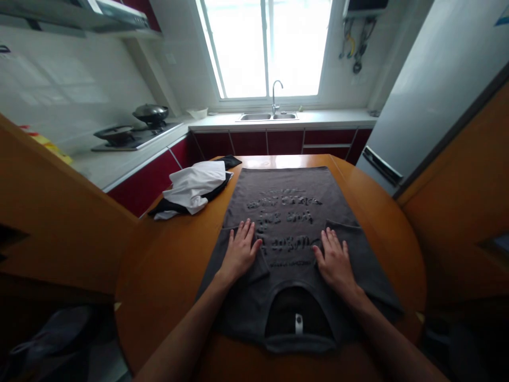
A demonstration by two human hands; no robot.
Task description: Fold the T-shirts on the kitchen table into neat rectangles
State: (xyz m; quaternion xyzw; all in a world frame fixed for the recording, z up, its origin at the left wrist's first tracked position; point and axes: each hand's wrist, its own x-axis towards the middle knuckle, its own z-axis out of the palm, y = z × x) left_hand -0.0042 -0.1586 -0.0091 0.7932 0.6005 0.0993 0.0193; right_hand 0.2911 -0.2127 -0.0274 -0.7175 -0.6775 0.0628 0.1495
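The dark gray T-shirt (288, 231) lies flat beneath my fingers (248, 232), collar (300, 344) toward me. My left hand (239, 254) and right hand (335, 265) rest on its folded-in sleeves (260, 268), fingers outstretched, slightly apart. Beyond my left fingers, a crumpled white garment (194, 183) lies on the tabletop (167, 260).

A kitchen with a bright window (235, 48) above the sink (256, 116).
A curved tap (274, 95) rises at the sink, set in a white counter (338, 118) over dark red cabinets (284, 141); a pale bowl (198, 113) sits near the corner. At left, a wok (151, 112) and a pan (115, 133) stand on the hob (149, 137), below a hood (111, 15). A grey fridge (433, 101) stands at right.
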